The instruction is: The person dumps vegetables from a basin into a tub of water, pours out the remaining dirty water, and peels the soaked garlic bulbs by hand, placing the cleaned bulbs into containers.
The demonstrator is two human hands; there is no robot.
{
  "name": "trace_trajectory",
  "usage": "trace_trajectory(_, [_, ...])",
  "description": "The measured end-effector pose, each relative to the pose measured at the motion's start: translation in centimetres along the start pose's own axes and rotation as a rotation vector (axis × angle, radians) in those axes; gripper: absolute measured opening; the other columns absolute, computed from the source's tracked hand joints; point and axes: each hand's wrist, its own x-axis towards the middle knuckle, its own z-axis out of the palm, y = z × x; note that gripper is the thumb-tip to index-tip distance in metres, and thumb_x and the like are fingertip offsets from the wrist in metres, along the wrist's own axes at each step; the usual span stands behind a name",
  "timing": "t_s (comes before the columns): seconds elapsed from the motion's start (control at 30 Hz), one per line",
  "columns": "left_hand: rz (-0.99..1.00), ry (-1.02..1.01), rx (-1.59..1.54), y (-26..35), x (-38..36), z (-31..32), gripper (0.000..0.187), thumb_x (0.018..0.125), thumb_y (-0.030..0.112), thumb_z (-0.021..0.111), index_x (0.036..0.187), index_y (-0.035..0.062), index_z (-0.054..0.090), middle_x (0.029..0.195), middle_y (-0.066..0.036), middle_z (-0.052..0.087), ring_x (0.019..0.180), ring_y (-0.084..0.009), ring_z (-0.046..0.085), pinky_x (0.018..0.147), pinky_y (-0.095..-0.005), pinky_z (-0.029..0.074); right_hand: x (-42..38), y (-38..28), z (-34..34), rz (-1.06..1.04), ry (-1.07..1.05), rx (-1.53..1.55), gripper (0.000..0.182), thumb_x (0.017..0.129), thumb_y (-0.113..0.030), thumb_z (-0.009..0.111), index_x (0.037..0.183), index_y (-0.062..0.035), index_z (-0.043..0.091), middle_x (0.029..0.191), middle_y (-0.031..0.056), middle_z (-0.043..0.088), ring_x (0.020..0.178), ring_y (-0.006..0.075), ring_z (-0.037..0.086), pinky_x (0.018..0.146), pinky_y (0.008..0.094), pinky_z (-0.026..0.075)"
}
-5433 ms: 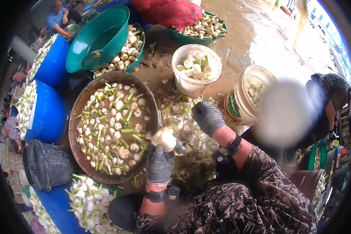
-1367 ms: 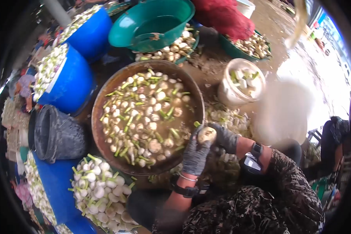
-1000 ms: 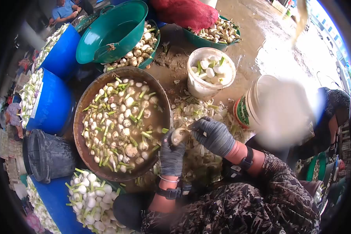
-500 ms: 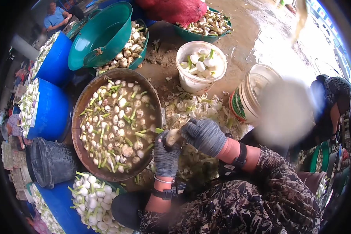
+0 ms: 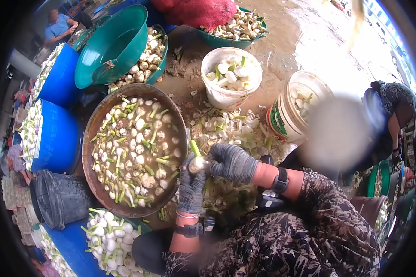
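A white garlic bulb (image 5: 198,163) with a short green stem pointing up is held between my two gloved hands. My left hand (image 5: 192,187), in a grey glove, has its fingers round the bulb from below. My right hand (image 5: 234,162), also gloved, is closed against the bulb's right side; whether it holds anything else is hidden. Left of them, a wide round basin (image 5: 88,177) holds bulbs floating in brown water. Peelings (image 5: 231,131) lie beyond my hands. A white bucket (image 5: 226,99) with peeled bulbs stands past the peelings.
Another white bucket (image 5: 286,111) stands at right. Green tubs (image 5: 120,39), blue containers (image 5: 60,134) and a black bucket (image 5: 62,198) are at left. Peeled bulbs (image 5: 111,240) are heaped at lower left. A person (image 5: 393,101) bends at far right; another (image 5: 58,27) sits at upper left.
The bulb has turned, so its green stem now points upward instead of left. My right hand has shifted slightly left and down. The view has moved a little.
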Motion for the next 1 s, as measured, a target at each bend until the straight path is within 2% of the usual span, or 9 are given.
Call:
trace_trajectory(0.23, [0.05,0.071,0.134,-1.0,0.0,-0.3,0.05,0.087,0.029,0.07,0.124,0.0056,0.048,0.108,-0.005,0.056,0.096,-0.0137,0.055,0.084,-0.0298,0.049,0.6,4.4,0.6,0.156,0.042,0.309,0.025,0.084,-0.023,0.063,0.09,0.0015,0.06,0.077,0.0213,0.064,0.071,0.0334,0.061,0.07,0.0412,0.05])
trace_trajectory(0.37, [-0.059,-0.164,-0.288,0.0,-0.2,-1.1,0.058,0.083,0.035,0.073,0.125,0.0055,0.047,0.102,-0.006,0.058,0.094,-0.0199,0.058,0.08,-0.0375,0.054,2.0,4.8,-4.0,0.22,0.311,-0.423,0.024,0.085,-0.024,0.062,0.096,-0.0028,0.064,0.086,0.0203,0.067,0.084,0.0407,0.063,0.076,0.044,0.052])
trace_trajectory(0.43, [-0.078,-0.138,-0.289,-0.3,-0.3,-1.2,0.063,0.081,0.039,0.074,0.127,0.0061,0.047,0.105,-0.007,0.057,0.095,-0.022,0.059,0.08,-0.0412,0.056,1.1,2.3,-4.4,0.068,0.373,-0.506,0.022,0.083,-0.023,0.064,0.097,-0.0064,0.066,0.093,0.0158,0.067,0.09,0.0369,0.064,0.084,0.044,0.051])
trace_trajectory(0.5, [-0.123,-0.148,-0.283,0.2,-0.5,-1.0,0.067,0.079,0.042,0.075,0.127,0.0066,0.046,0.109,-0.008,0.055,0.095,-0.0219,0.058,0.08,-0.0429,0.057,0.5,0.2,-3.9,-0.514,0.335,-0.533,0.023,0.078,-0.022,0.067,0.097,-0.009,0.066,0.095,0.0107,0.066,0.094,0.0324,0.063,0.091,0.0445,0.047])
trace_trajectory(0.6, [-0.154,-0.176,-0.194,-0.5,-0.1,-1.2,0.073,0.075,0.047,0.077,0.127,0.0073,0.044,0.114,-0.008,0.053,0.099,-0.0224,0.058,0.08,-0.0446,0.057,-0.3,0.0,-2.5,-0.643,0.1,-0.432,0.025,0.073,-0.021,0.069,0.095,-0.0103,0.066,0.092,0.0075,0.064,0.093,0.0294,0.062,0.095,0.0452,0.045])
trace_trajectory(0.73, [-0.145,-0.205,-0.026,1.5,-0.1,-0.5,0.075,0.074,0.043,0.078,0.13,0.0067,0.046,0.117,-0.006,0.052,0.105,-0.0184,0.053,0.088,-0.0369,0.051,-0.5,1.0,-1.5,-0.712,0.112,-0.371,0.023,0.069,-0.021,0.071,0.087,-0.0092,0.063,0.082,0.0085,0.061,0.083,0.0303,0.061,0.086,0.0437,0.048])
trace_trajectory(0.83, [-0.076,-0.265,0.251,1.8,-0.3,-1.0,0.075,0.073,0.031,0.077,0.135,0.0052,0.044,0.122,-0.006,0.05,0.108,-0.0162,0.049,0.095,-0.0317,0.044,-1.2,0.8,-1.2,-0.485,0.018,-0.315,0.019,0.074,-0.02,0.07,0.084,-0.0069,0.062,0.074,0.0127,0.06,0.072,0.0349,0.061,0.064,0.0444,0.05])
trace_trajectory(0.93, [-0.119,-0.336,0.174,2.2,-0.8,-0.5,0.078,0.071,0.022,0.076,0.138,0.0049,0.039,0.127,-0.008,0.048,0.112,-0.0186,0.05,0.097,-0.0332,0.043,-1.7,1.6,0.1,-0.248,0.002,-0.201,0.021,0.08,-0.023,0.068,0.086,-0.0033,0.061,0.074,0.0168,0.063,0.069,0.0396,0.061,0.063,0.0444,0.05])
trace_trajectory(1.0, [0.123,-0.363,0.445,2.3,-1.0,-0.4,0.083,0.069,0.012,0.073,0.142,0.0054,0.033,0.129,-0.012,0.047,0.115,-0.0222,0.05,0.101,-0.035,0.043,-1.5,1.8,0.0,-0.03,-0.109,-0.105,0.025,0.085,-0.024,0.067,0.093,-0.0015,0.062,0.081,0.0196,0.065,0.075,0.0403,0.061,0.067,0.041,0.05])
